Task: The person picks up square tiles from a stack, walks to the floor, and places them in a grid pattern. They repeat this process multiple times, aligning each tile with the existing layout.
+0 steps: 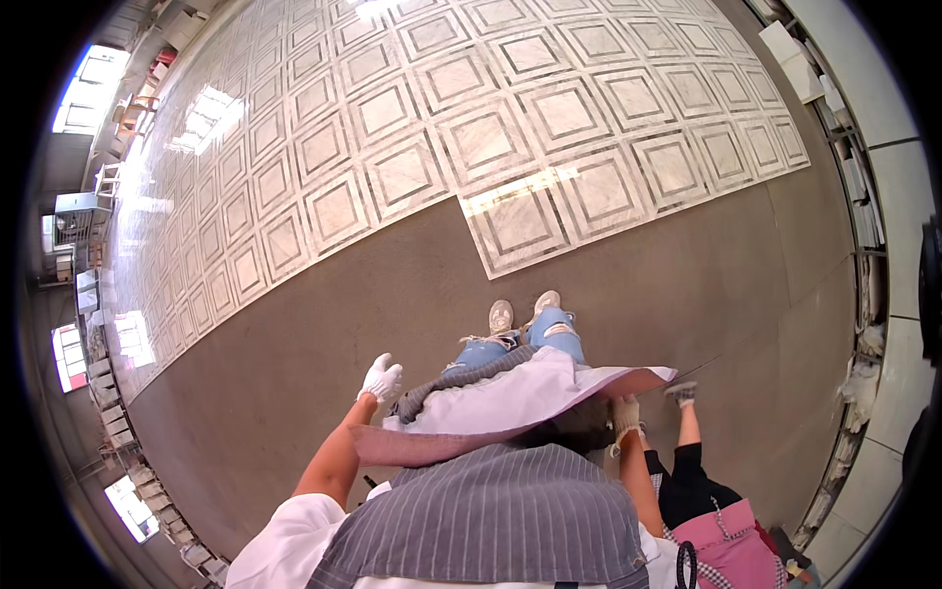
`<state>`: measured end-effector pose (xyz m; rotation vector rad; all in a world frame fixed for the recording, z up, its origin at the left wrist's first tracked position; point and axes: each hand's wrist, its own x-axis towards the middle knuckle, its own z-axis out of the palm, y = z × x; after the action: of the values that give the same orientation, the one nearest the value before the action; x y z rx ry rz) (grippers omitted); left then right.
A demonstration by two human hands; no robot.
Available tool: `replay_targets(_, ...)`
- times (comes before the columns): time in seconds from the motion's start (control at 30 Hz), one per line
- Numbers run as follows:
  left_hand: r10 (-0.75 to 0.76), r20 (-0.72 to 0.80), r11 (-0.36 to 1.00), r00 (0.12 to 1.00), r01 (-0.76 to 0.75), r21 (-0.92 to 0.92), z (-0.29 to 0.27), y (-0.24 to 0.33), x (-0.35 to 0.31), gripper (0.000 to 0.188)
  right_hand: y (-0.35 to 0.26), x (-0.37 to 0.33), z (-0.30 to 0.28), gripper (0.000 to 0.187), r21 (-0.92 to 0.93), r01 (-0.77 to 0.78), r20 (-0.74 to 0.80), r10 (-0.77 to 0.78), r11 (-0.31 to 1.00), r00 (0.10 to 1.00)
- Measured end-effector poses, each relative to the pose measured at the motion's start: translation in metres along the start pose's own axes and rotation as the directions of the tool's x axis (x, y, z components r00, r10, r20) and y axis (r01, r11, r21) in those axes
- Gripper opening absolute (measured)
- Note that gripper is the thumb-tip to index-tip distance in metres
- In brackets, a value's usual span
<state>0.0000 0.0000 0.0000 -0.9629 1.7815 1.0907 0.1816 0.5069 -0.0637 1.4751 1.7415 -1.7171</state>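
My left hand [381,379], in a white work glove, hangs over the grey floor left of my apron. Its fingers are curled in loosely, and nothing shows in them. My right hand [625,416], also in a pale glove, is low at my right side, partly behind the apron's edge; its fingers are not clear. Between the hands, my grey striped apron [481,510] bulges forward. In front of it a pale lilac flap with a pinkish border [510,398] stands out from my body, touched by neither hand as far as I see.
Polished square tiles [491,142] with dark frame patterns cover the floor ahead, ending in a stepped edge near my shoes [501,316]. Bare grey floor [677,285] surrounds me. Close on my right is a person in a pink apron [721,545]. Loaded shelves [854,187] line the right wall.
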Motion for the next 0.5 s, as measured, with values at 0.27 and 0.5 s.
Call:
replay_targets(0.27,0.021,-0.119,0.993,0.993,-0.034,-0.111,0.056,0.018,-0.023,0.063,-0.036,0.036,-0.041,0.028,-0.192,0.04,-0.001,-0.041,0.981,0.999)
replay_targets(0.5,0.126,-0.116,0.992,0.985,-0.126,0.007,0.183,0.041,-0.016,0.057,-0.085,0.106,-0.149,0.02,0.161,-0.113,0.089,0.1,0.98,0.991)
